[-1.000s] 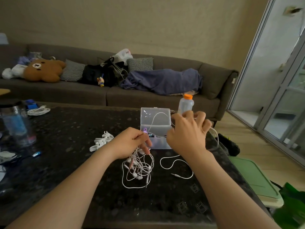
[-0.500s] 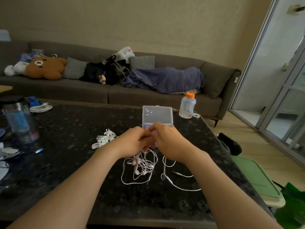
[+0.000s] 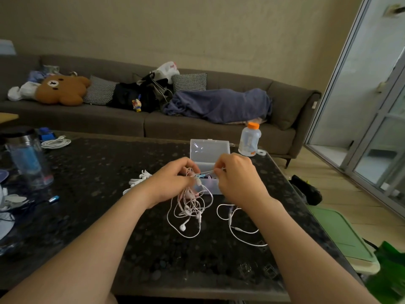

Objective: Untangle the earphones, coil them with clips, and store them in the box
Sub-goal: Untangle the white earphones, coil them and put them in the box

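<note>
Head view: a person's two hands work over a dark table (image 3: 109, 194). The left hand (image 3: 173, 183) clasps the top of the tangled earphones (image 3: 190, 207), lifting them so that white loops dangle onto the table. The right hand (image 3: 238, 178), just beside it, pinches one strand (image 3: 208, 171) drawn taut between the hands, seemingly to tease it out of the knot. A cord (image 3: 238, 233) lies loose under the right wrist. An open clear box (image 3: 209, 150) stands just behind the hands, with white clips (image 3: 138, 181) to the left, likely kept within reach for coiling.

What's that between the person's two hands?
In the head view, a short stretch of earphone cord runs from the left hand to the right hand, before the clear box.
</note>
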Demonstrator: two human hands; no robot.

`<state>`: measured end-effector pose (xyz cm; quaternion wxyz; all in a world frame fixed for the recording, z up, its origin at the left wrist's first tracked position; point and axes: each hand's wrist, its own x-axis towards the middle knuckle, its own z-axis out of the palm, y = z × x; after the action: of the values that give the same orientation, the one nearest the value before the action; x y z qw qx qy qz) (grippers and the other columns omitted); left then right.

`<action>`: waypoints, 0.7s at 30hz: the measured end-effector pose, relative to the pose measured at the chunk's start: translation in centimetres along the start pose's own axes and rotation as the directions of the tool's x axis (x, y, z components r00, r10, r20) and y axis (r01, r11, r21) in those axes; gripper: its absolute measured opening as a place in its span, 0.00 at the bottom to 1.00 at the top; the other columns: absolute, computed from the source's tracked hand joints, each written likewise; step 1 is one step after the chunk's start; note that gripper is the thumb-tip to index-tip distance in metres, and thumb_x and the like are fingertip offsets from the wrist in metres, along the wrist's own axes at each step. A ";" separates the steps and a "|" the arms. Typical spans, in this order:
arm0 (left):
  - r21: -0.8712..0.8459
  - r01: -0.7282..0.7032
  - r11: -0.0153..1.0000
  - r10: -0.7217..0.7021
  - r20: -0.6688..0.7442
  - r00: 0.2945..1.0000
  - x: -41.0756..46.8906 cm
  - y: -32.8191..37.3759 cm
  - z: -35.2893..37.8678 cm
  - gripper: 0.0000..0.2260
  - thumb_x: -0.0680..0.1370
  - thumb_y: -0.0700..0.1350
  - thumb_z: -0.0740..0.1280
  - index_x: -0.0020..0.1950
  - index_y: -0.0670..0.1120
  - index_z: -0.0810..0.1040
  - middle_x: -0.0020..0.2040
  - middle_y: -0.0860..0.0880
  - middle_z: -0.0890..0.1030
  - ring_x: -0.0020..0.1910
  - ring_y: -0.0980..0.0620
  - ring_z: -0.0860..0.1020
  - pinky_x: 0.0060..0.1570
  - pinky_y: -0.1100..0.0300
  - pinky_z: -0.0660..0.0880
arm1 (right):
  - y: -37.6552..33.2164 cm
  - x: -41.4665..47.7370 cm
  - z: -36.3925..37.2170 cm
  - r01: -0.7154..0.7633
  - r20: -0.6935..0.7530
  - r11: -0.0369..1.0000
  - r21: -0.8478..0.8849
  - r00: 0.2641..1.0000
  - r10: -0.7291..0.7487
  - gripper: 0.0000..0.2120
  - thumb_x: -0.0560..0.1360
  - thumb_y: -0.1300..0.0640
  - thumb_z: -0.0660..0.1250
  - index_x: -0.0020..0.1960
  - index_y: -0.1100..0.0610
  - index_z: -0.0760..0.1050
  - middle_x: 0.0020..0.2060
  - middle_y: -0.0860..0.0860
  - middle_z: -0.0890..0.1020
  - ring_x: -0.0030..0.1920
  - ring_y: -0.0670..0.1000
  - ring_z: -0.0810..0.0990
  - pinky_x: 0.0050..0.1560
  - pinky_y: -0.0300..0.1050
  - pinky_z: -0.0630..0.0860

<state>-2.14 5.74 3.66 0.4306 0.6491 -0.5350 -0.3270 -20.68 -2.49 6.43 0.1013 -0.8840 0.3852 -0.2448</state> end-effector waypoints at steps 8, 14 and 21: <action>0.122 0.014 0.992 -0.004 -0.079 0.997 0.0 0.5 0.3 0.08 0.83 0.46 0.72 0.61 0.52 0.79 0.49 0.55 0.89 0.50 0.56 0.87 0.58 0.50 0.83 | 0.7 0.5 0.7 -0.185 0.047 0.944 0.272 0.983 0.179 0.06 0.83 0.63 0.67 0.54 0.56 0.82 0.50 0.53 0.84 0.48 0.49 0.83 0.41 0.33 0.77; 0.097 -0.021 0.995 0.035 -0.148 0.988 0.2 0.8 0.4 0.02 0.81 0.46 0.74 0.53 0.52 0.84 0.46 0.54 0.88 0.47 0.55 0.86 0.54 0.54 0.83 | 0.4 0.2 1.1 -0.103 0.052 0.960 0.261 0.994 0.092 0.07 0.78 0.49 0.76 0.48 0.53 0.85 0.32 0.42 0.78 0.33 0.43 0.76 0.33 0.30 0.69; 0.029 -0.062 0.998 0.065 -0.109 0.992 0.2 0.4 0.1 0.10 0.79 0.43 0.77 0.59 0.53 0.84 0.51 0.53 0.88 0.52 0.56 0.86 0.57 0.55 0.83 | -0.4 0.3 1.4 -0.098 0.092 0.979 0.181 0.992 0.082 0.07 0.75 0.43 0.78 0.41 0.39 0.82 0.41 0.42 0.83 0.50 0.50 0.81 0.61 0.62 0.79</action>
<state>-2.41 5.52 4.00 0.4614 0.6542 -0.5349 -0.2701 -19.58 -2.45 5.51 0.2100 -0.8619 0.3957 -0.2374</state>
